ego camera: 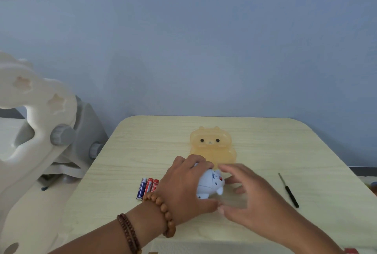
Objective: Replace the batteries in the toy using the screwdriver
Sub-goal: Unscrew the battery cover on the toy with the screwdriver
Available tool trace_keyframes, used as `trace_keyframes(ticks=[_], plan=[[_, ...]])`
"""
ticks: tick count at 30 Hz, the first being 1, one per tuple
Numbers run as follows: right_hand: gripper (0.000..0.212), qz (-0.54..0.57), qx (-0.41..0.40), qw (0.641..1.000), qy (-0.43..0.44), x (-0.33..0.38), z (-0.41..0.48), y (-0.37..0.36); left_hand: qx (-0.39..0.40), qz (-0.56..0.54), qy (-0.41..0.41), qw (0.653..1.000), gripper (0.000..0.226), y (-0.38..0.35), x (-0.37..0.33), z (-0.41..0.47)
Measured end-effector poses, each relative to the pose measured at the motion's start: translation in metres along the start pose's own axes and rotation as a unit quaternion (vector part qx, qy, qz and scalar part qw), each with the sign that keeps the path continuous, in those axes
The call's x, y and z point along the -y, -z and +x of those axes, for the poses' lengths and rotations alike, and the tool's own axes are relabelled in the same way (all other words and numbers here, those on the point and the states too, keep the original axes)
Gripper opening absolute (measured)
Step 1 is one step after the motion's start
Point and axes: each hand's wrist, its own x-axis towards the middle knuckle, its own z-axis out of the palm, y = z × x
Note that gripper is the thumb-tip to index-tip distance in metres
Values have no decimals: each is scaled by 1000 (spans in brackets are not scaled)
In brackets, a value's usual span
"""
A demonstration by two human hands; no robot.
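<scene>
Three batteries on counter, left of toy. Our left hand clamps toy mid-counter; right hand spread, empty, beside it. Screwdriver untouched at right — cover state unclear, we judge battery swap still ahead.

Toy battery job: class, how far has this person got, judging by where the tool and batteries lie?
Early. Done: nothing clearly. In hand: the left hand holds the white toy; the right hand hovers open beside it. Left: the screwdriver and the three batteries lie untouched on the table.
</scene>
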Motion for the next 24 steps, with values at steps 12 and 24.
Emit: trace_keyframes(ticks=[12,24], plan=[[59,130,20,989,-69,-3,15,5,117,-121,98,981,77,13,-12,10],[44,110,5,990,-82,8,15,4,-11,-121,172,978,37,13,-36,24]])
